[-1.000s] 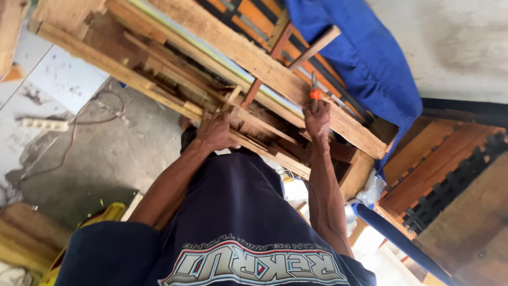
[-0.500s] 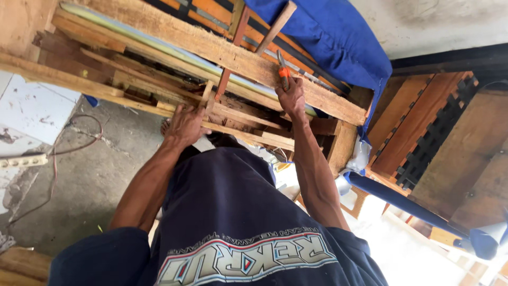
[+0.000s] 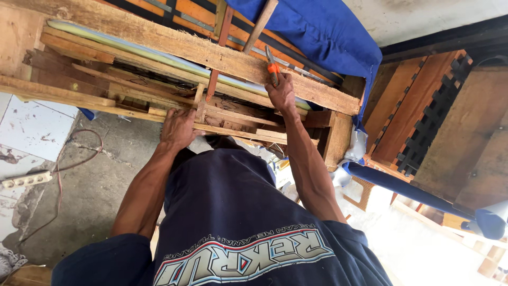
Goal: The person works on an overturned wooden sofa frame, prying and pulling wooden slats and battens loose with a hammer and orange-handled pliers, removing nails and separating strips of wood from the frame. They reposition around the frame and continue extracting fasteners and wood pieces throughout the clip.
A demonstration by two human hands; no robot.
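My right hand point(image 3: 280, 94) is closed around orange-handled pliers point(image 3: 272, 63), whose metal jaws rest against a long rough wooden beam point(image 3: 174, 45) of a wooden frame. My left hand point(image 3: 179, 128) grips a thin wooden slat point(image 3: 233, 132) lower in the same frame, fingers wrapped over its edge. Between the two hands run several narrow slats and a reddish stick point(image 3: 218, 55). A pale green strip point(image 3: 132, 48) lies along the beam. My dark shirt point(image 3: 233, 212) fills the bottom of the view.
Blue fabric point(image 3: 317, 32) hangs over the frame's far right end. Reddish-brown wooden furniture with lattice panels point(image 3: 428, 116) stands to the right, with a blue padded bar point(image 3: 407, 188) below it. A white power strip point(image 3: 26, 180) and cable point(image 3: 79, 153) lie on the grey floor at left.
The view has shifted so the frame sits higher and closer. Both hands stay on the frame, the right one still on the pliers, now farther right along the beam.
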